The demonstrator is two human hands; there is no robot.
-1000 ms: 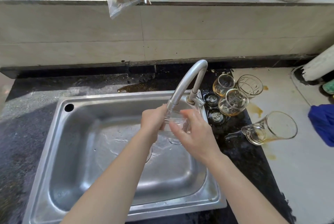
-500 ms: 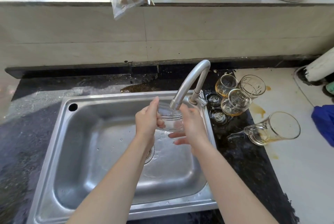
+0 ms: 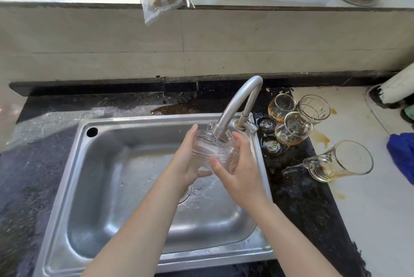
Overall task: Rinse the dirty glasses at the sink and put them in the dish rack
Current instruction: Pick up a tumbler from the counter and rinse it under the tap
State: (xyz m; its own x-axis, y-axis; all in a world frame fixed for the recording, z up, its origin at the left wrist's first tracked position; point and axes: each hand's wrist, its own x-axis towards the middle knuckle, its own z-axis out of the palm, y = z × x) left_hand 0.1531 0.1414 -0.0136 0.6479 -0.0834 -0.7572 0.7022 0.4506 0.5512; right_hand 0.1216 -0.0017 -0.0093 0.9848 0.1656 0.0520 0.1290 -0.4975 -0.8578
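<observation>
While water looks to be running from the faucet [image 3: 237, 102] into it, the clear glass [image 3: 215, 151] sits mid-frame over the sink [image 3: 94, 187], just under the spout, mouth tipped up toward the stream. Left hand [image 3: 187, 164] cups its left wall, fingers up along the side. Right hand [image 3: 243, 171] wraps the opposite wall, thumb across the near face. Both hands are closed round the one glass, nearly meeting beneath it.

Handling, as judged: wet, smooth, rigid. Slippery and breakable. Light when drained, somewhat heavier with water in it. No give to warn of a slipping hold. Best taken round the widest part of the body with palm and fingers, not by the rim. A drop onto the steel basin below could crack it.

Looks: colourless, ringed ridges near the mouth, rounded body, no amber residue visible.

Right of the faucet, dirty glasses [image 3: 293, 129] with amber dregs stand clustered. At lower right, a handled mug [image 3: 342, 162] lies on its side. Dish rack not in view.
</observation>
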